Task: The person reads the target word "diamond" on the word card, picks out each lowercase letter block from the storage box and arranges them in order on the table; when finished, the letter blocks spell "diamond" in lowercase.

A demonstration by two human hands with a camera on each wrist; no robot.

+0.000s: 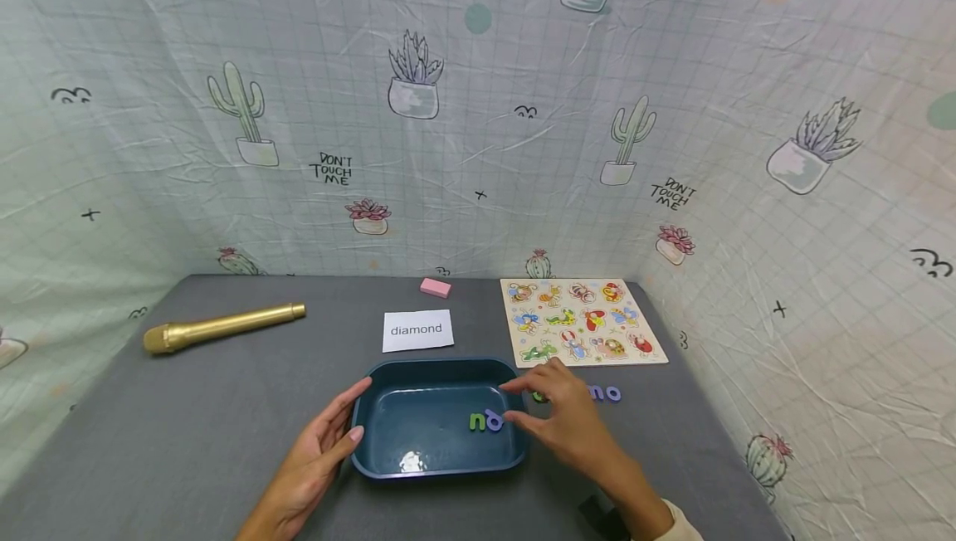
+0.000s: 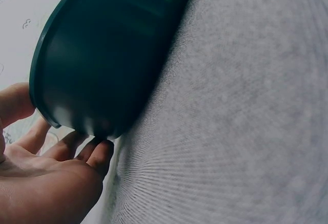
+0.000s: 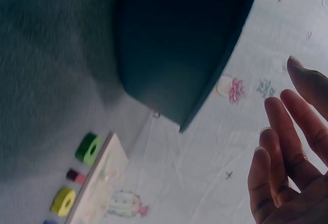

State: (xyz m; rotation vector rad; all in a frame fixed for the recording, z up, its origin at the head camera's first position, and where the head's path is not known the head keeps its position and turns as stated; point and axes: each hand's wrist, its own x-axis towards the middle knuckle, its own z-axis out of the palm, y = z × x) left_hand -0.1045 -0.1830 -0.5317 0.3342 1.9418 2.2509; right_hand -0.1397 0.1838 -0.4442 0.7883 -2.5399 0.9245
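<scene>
A dark teal tray (image 1: 441, 465) lies on the table, with a green letter n (image 1: 477, 421) and a purple letter (image 1: 494, 420) lying side by side in its right part. My left hand (image 1: 317, 450) holds the tray's left side, thumb and index fingertip at the rim; the other fingers bear on the outer wall (image 2: 97, 80). Over the right rim hovers my right hand (image 1: 563, 416), thumb and fingers spread apart, nothing between them. Purple letters (image 1: 613, 393) lie beyond that hand, which partly hides this row. The right wrist view shows green (image 3: 88, 148) and yellow letters (image 3: 63, 201) there.
A card reading "diamond" (image 1: 418, 331) lies behind the tray, with a pink block (image 1: 436, 287) farther back. An insect picture board (image 1: 586, 321) is at the back right, a gold microphone (image 1: 224, 328) at the left. Patterned cloth (image 1: 478, 126) hangs around the table.
</scene>
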